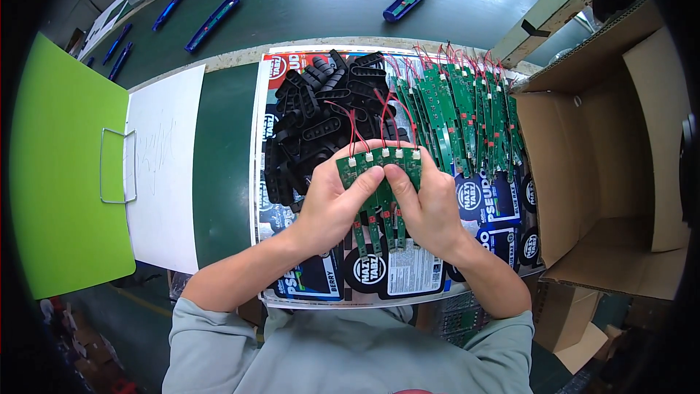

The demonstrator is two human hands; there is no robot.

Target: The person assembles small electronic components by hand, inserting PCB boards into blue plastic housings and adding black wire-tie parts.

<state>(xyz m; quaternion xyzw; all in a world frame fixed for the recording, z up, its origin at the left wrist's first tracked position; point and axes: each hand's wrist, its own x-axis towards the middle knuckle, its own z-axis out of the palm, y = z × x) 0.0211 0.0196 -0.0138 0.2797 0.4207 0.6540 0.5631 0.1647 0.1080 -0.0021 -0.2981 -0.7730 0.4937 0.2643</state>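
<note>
The head view shows the left hand and right hand closed together on a fan of boards, thumbs on top, over the near middle of the bench. The grip of each is narrow and full; five white connectors show along the far edge, with red wires rising from them. As far as can be judged, the work is well short of done: a thick pile of boards lies far right of the hands, already wired, and the black parts heaped to the left are loose, none seen fitted to the held boards. Beyond, blue shells lie spread out; the rightmost has a board inside, perhaps a later stage. The carton stands open at right.
</note>
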